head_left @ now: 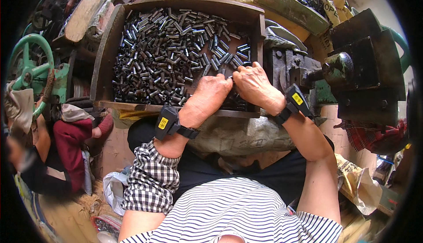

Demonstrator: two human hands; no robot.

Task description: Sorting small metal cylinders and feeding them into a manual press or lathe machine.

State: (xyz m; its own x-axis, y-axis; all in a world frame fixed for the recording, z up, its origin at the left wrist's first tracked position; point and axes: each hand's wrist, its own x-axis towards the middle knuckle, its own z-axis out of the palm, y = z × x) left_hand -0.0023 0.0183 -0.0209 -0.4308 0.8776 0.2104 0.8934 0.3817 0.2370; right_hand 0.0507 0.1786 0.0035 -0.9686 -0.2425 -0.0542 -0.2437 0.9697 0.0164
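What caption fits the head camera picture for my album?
Two hands close together over a wooden tray of small metal tubes.

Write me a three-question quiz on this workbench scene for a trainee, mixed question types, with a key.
1. True or false: the left grip and right grip are at opposite ends of the wooden tray of short metal tubes.
2. On which of the wearer's sides is the checked oversleeve? A) right B) left C) both
3. What colour is the handwheel to the left of the tray?

Key:
1. False; they are close together, toward the tray's right side.
2. B
3. Green
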